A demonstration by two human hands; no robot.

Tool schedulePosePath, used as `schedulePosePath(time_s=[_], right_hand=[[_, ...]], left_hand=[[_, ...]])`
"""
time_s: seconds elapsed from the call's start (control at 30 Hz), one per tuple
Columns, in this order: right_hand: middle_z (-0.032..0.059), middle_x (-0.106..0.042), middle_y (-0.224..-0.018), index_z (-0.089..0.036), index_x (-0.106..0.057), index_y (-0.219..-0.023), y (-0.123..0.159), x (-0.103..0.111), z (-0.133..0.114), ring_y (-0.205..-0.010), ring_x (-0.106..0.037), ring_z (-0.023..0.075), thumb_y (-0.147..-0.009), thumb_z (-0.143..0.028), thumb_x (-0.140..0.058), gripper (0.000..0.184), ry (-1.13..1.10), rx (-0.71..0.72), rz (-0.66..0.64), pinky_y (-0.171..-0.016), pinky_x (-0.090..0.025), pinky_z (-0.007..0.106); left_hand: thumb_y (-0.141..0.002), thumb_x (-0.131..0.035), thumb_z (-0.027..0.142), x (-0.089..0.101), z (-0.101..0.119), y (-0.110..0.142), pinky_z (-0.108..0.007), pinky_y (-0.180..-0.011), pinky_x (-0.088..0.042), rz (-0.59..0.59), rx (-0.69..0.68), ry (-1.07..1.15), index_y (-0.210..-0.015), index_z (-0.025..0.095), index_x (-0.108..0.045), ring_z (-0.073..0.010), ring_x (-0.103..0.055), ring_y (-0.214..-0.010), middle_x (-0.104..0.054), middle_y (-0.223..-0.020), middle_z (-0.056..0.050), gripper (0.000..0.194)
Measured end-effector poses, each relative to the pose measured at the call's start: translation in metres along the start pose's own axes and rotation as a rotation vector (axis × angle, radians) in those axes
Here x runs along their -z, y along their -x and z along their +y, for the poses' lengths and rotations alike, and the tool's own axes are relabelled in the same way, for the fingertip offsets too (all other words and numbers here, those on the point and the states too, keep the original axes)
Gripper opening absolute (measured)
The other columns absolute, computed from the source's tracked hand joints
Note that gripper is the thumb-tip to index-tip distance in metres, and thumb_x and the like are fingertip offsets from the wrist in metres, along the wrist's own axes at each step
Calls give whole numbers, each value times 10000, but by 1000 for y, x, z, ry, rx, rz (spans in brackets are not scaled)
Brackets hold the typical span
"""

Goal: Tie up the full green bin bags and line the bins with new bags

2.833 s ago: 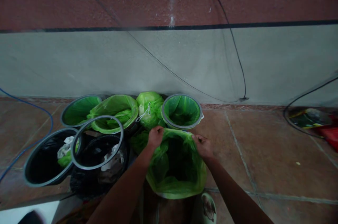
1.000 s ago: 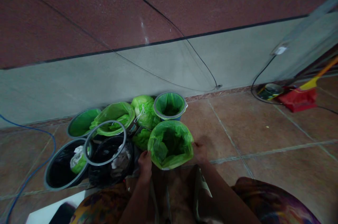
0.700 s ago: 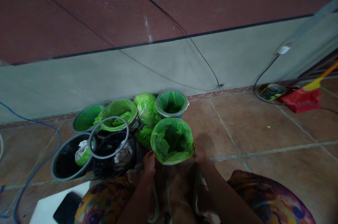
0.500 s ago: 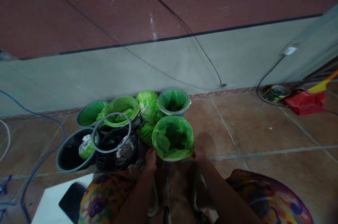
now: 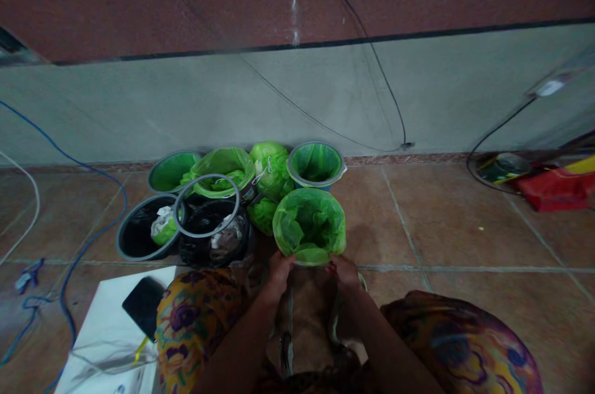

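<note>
Brown floor tiles (image 5: 446, 239) run wide to the right of a green bin liner (image 5: 310, 251), as far as a red dustpan (image 5: 555, 189). Nearest, knees in patterned cloth (image 5: 199, 319) flank the space before the liner; to its near left lies a white panel (image 5: 102, 307) bearing a black phone (image 5: 146, 306). Left hand (image 5: 280, 273) and right hand (image 5: 344, 271) are at the liner's near edge, well inside its width, fingers apparently pinched onto the plastic. Between the knees and just beyond them, the liner stands with its mouth round and open, translucent bright green, its inside creased and darker; whether a bin supports it I cannot tell. Left of it, crowded close, a grey ring (image 5: 238, 199) leans above black-lined bins. Just behind it stand a tied green bag (image 5: 274, 174) and a grey-rimmed bin (image 5: 316, 184), then the grey-and-maroon wall (image 5: 186, 109).
</note>
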State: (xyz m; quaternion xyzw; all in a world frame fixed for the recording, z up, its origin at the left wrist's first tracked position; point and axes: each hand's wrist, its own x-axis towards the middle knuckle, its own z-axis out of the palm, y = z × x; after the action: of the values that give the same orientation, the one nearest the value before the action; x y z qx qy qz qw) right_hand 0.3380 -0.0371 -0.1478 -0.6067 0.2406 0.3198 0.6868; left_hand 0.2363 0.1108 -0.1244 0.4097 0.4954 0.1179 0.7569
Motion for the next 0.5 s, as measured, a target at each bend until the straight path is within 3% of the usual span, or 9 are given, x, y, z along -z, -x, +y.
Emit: schedulePosePath(time_s=[0.2, 0.37, 0.5], right_hand=[[-44, -638, -568, -183, -611, -683, -3, 4, -1, -507, -575, 99, -579, -138, -759, 186, -83, -78, 26, -524, -492, 207], [-54, -620, -563, -194, -619, -713, -9, 7, 1, -514, -575, 97, -589, -159, -728, 169, -71, -87, 5, -532, -489, 202], [-57, -605, -564, -198, -611, -713, -14, 6, 4, -529, -562, 98, -569, -183, -711, 176, -67, -87, -29, -539, -488, 203]], left_hand=[[-531, -776, 193, 7, 0, -3, -324, -786, -505, -23, 79, 21, -870, 158, -709, -204, -702, -815, -765, -844, -51, 347], [-521, -628, 111, 11, 3, -5, -309, -763, -488, -26, 185, 122, -877, 194, -682, -181, -673, -823, -720, -795, -5, 370], [-537, -639, 87, 12, -1, -11, -312, -771, -506, -74, 230, 239, -932, 217, -641, -169, -679, -829, -718, -858, 6, 416]])
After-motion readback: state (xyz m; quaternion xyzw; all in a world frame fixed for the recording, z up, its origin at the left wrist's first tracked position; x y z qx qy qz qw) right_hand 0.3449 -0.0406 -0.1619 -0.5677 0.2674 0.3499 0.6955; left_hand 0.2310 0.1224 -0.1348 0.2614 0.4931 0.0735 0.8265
